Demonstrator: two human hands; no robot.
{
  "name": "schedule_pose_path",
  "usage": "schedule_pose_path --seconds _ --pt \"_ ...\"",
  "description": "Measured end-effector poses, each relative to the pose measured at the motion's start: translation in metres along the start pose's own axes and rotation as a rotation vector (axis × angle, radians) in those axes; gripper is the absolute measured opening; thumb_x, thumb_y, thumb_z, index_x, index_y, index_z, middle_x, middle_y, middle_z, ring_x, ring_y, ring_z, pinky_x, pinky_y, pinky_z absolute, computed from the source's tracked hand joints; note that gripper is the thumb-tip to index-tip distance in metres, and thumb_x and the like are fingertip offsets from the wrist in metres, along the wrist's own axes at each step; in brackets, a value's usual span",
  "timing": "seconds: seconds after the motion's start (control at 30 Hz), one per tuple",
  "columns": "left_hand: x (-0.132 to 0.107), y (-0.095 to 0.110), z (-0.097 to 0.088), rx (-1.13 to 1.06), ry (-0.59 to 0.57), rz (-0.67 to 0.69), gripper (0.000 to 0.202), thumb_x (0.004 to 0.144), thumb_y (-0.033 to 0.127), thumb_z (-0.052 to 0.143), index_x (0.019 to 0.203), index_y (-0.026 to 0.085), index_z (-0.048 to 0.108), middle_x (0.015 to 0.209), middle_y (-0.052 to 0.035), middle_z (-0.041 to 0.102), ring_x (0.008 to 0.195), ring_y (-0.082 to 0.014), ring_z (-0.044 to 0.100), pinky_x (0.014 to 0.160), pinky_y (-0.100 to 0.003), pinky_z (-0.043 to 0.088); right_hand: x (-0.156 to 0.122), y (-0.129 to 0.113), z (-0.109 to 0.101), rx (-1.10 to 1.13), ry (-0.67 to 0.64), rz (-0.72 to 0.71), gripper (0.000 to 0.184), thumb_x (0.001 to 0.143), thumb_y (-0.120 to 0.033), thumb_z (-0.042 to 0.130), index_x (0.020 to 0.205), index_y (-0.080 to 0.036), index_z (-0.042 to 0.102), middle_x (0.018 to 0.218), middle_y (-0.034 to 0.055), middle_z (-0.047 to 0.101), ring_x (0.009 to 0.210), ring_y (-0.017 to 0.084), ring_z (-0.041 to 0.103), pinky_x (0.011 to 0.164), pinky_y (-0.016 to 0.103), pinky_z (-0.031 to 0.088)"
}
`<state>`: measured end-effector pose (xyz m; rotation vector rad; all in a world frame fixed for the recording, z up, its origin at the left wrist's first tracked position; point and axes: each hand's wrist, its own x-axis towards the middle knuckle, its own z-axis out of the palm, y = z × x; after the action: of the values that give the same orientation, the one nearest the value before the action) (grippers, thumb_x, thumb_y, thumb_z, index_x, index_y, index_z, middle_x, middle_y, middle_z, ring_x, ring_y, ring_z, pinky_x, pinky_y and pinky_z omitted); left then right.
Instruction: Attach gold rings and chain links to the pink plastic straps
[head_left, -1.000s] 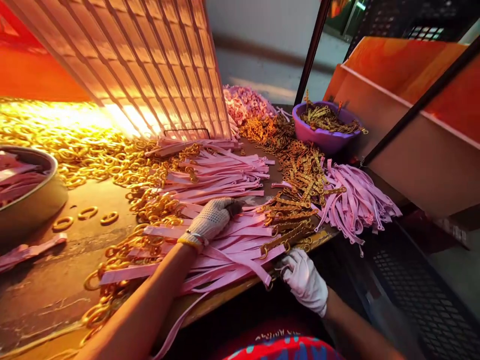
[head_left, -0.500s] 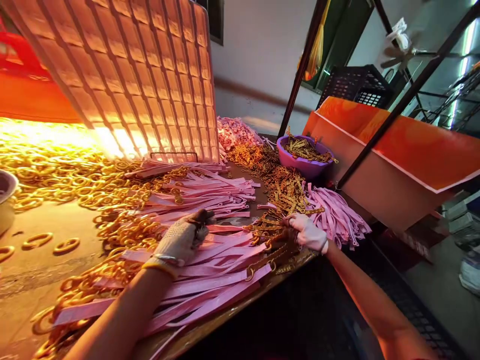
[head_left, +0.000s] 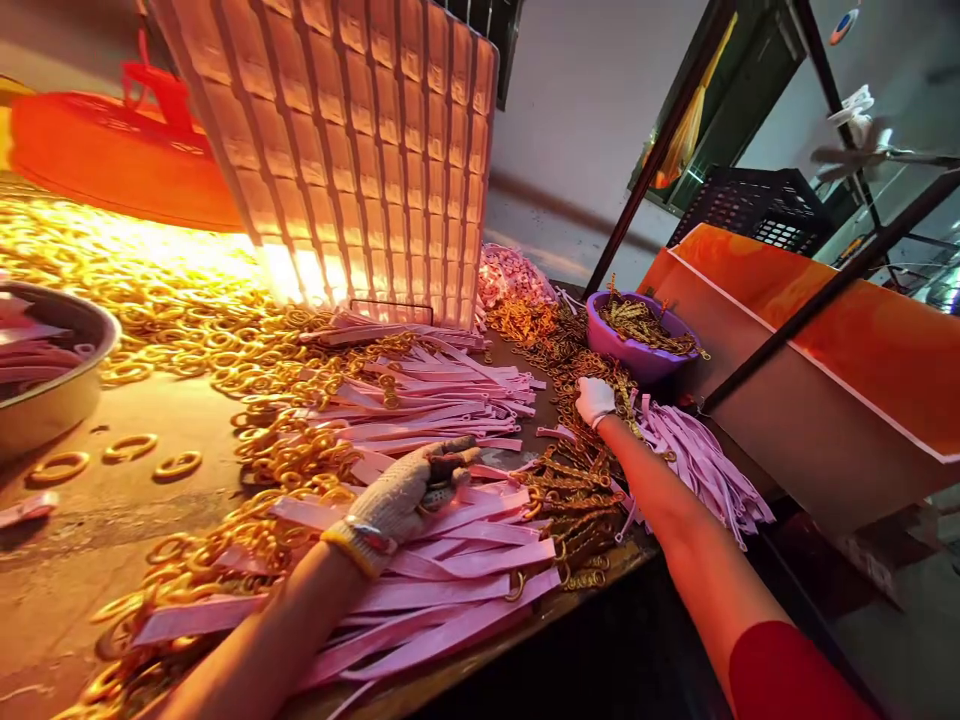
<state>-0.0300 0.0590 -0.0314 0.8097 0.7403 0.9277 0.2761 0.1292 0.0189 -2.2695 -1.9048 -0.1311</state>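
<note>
The left hand (head_left: pixel 401 500), gloved in knit fabric, is laid on the near heap of pink straps (head_left: pixel 450 560), and its fingers (head_left: pixel 450 462) are curled around a small dark and brass-coloured piece; what exactly is pinched cannot be made out. The straps under it are fanned with their long axes running roughly from the near left to the far right across the desk (head_left: pixel 112 520), their ring ends turned toward the right edge.

The right hand (head_left: pixel 595 400), in a white glove, is stretched much farther out and is set on the pile of brass clasps (head_left: pixel 577 470) that runs as a band from the desk's near edge toward the purple bowl (head_left: pixel 637 345). Whether its fingers are closed on a clasp cannot be told, since the hand is seen from behind. The bowl, filled with more clasps, lies just beyond that hand, so the right hand is clearly the nearer one to it.

To the right of the clasps a second bundle of pink straps (head_left: pixel 697 460) hangs over the desk's edge. Loose gold rings (head_left: pixel 187 340) are spread to the left, beside a metal basin (head_left: pixel 52 400), and a gridded panel (head_left: pixel 360 150) stands behind.
</note>
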Motion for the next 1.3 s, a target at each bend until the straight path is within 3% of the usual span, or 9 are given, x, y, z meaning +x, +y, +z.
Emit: schedule_pose_path --seconds 0.17,0.43,0.67,0.77,0.87,0.97,1.1,1.2,1.3 --pt "0.001 -0.002 0.003 -0.141 -0.002 -0.096 0.023 0.079 0.023 0.071 0.099 0.015 0.063 0.097 -0.0123 0.074 0.041 -0.0015 0.033 0.031 -0.011 0.020 0.039 -0.020 0.020 -0.064 -0.080 0.128 0.032 0.097 -0.033 0.063 0.121 -0.013 0.061 0.122 0.0114 0.062 0.104 0.022 0.064 0.090 0.043 0.055" --pt "0.006 -0.004 -0.002 -0.386 -0.010 -0.154 0.023 0.088 0.014 0.057 0.107 0.009 0.068 0.102 -0.0187 0.074 0.048 -0.0062 0.054 0.031 -0.011 0.022 0.048 -0.004 0.023 0.161 -0.075 0.197 0.030 0.097 -0.036 0.062 0.120 -0.016 0.062 0.121 0.0090 0.063 0.104 0.022 0.064 0.090 0.043 0.055" --pt "-0.005 0.000 0.004 -0.344 -0.150 -0.097 0.038 0.076 0.007 0.068 0.114 0.010 0.068 0.108 -0.0183 0.074 0.040 -0.0010 0.041 0.032 -0.013 0.020 0.009 -0.025 0.008 0.569 0.007 -0.072 0.033 0.100 -0.038 0.045 0.115 -0.014 0.061 0.110 0.0087 0.069 0.095 0.020 0.064 0.084 0.034 0.054" --pt "-0.006 -0.005 0.005 -0.210 -0.191 -0.028 0.040 0.081 0.020 0.068 0.120 0.013 0.065 0.085 -0.0104 0.074 0.038 -0.0025 0.036 0.033 -0.014 0.018 -0.033 -0.056 0.017 0.744 -0.109 -0.277 0.032 0.093 -0.038 0.050 0.112 -0.016 0.063 0.106 0.0063 0.071 0.091 0.018 0.066 0.082 0.030 0.054" --pt "-0.006 -0.013 0.006 -0.103 -0.206 0.024 0.038 0.082 0.035 0.068 0.113 0.014 0.063 0.055 0.0019 0.058 0.034 -0.0036 0.028 0.033 -0.016 0.019 -0.075 -0.088 0.024 0.882 -0.246 -0.435 0.031 0.090 -0.035 0.056 0.114 -0.020 0.065 0.105 0.0040 0.072 0.093 0.017 0.067 0.085 0.029 0.055" --pt "-0.007 -0.017 0.009 -0.052 -0.196 0.051 0.035 0.078 0.040 0.070 0.101 0.015 0.060 0.051 0.0055 0.051 0.036 -0.0049 0.034 0.035 -0.016 0.024 -0.097 -0.109 0.021 1.019 -0.382 -0.560 0.036 0.088 -0.029 0.062 0.122 -0.021 0.064 0.106 0.0046 0.071 0.096 0.018 0.066 0.088 0.031 0.054" --pt "-0.007 -0.014 0.012 0.025 -0.119 0.043 0.041 0.078 0.043 0.070 0.108 0.016 0.060 0.053 0.0045 0.055 0.037 -0.0071 0.039 0.036 -0.017 0.027 -0.102 -0.115 0.013 1.057 -0.392 -0.496 0.038 0.085 -0.027 0.066 0.123 -0.021 0.065 0.104 0.0040 0.071 0.098 0.019 0.064 0.092 0.033 0.053" --pt "-0.006 -0.011 0.010 0.044 0.019 0.019 0.037 0.082 0.049 0.067 0.093 0.014 0.063 0.049 0.0032 0.053 0.036 -0.0065 0.035 0.036 -0.018 0.024 -0.103 -0.113 0.009 1.149 -0.412 -0.409 0.040 0.087 -0.032 0.067 0.125 -0.021 0.064 0.104 0.0039 0.070 0.095 0.018 0.064 0.089 0.032 0.054" --pt "-0.007 -0.009 0.008 -0.028 0.000 -0.032 0.036 0.083 0.051 0.065 0.081 0.015 0.061 0.046 0.0052 0.046 0.037 -0.0051 0.027 0.036 -0.017 0.019 -0.102 -0.110 -0.001 1.147 -0.404 -0.390 0.037 0.092 -0.036 0.064 0.126 -0.022 0.063 0.104 0.0048 0.069 0.093 0.018 0.065 0.087 0.032 0.055"
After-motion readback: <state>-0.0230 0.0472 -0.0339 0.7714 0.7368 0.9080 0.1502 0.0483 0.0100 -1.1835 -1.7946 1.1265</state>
